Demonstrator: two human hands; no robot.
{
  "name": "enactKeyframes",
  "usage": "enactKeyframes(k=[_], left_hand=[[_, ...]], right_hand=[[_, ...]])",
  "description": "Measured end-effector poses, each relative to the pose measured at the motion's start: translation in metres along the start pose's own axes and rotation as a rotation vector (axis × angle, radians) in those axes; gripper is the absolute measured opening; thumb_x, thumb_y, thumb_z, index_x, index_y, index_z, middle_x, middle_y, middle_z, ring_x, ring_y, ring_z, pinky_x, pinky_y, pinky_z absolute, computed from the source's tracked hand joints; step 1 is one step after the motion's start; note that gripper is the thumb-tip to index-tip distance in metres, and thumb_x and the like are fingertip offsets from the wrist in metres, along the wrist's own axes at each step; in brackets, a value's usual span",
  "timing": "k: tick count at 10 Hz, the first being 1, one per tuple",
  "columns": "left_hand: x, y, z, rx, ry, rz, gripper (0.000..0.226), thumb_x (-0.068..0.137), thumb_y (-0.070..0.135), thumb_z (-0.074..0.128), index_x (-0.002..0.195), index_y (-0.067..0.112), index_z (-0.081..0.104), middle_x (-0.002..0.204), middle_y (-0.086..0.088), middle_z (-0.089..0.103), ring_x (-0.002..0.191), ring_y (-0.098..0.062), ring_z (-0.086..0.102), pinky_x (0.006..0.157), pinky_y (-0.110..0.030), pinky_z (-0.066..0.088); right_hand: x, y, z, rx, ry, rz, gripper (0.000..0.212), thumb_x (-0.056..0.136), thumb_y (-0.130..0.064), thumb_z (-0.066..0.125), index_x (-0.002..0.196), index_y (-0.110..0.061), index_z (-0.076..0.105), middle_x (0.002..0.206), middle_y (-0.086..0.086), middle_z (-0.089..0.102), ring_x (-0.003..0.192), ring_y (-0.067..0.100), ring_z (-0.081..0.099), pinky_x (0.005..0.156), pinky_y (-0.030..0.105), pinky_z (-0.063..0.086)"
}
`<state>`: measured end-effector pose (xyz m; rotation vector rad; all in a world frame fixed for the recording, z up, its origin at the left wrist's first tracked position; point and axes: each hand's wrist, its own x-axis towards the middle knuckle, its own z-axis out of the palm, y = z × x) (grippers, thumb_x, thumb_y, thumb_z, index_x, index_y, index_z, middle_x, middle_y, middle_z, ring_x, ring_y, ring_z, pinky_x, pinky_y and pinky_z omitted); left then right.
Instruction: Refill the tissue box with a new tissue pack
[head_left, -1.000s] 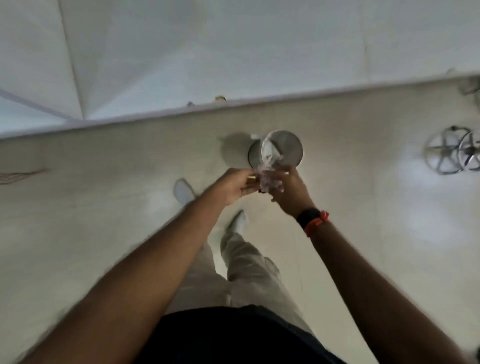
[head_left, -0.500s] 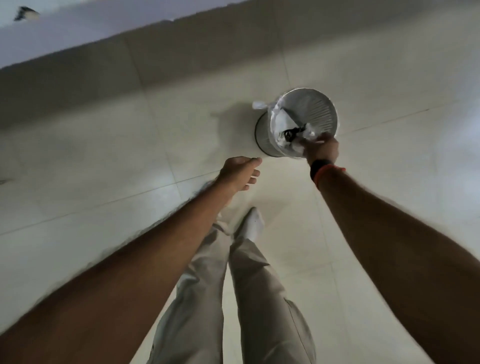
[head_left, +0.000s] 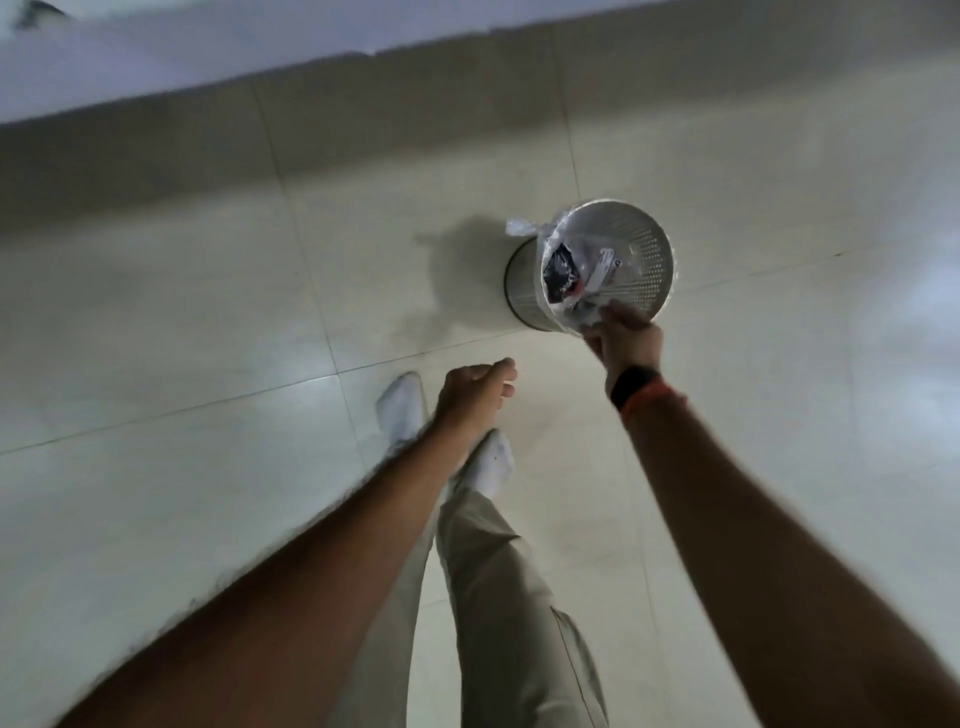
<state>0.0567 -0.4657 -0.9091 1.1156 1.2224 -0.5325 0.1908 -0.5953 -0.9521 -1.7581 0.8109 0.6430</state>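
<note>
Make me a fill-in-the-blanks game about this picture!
1. The right hand reaches over the rim of the ____.
2. The bin stands on the ____.
3. The left hand holds ____.
4. The band is on the ____ wrist.

Missing words: bin; floor; nothing; right

Cannot tell whether right hand (head_left: 626, 340) grips anything at the bin (head_left: 649, 244) rim; fingertips hidden behind liner (head_left: 522, 227). Print on wrappers (head_left: 602, 270) inside too small to read. Both forearms cut by bottom edge. Left hand (head_left: 475, 392) motion-blurred.
</note>
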Motion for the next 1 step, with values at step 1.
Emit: enactKeyframes(k=[1], left_hand=[[-0.0388,0.0019,-0.0132,-0.048,0.054,0.078,0.018,0.088,0.033,0.061,0.082,0.022,0.074,0.074,0.003,0.072,0.065,-0.011,0.060,0.073,-0.029,0.047]], right_hand=[[-0.0915,-0.0061,-0.0063,0.154,-0.195,0.057,0.025,0.084,0.012,0.064,0.109,0.008,0.068,0.093,0.016,0.069,0.079,0.024,0.066,0.071,0.025,0.061]])
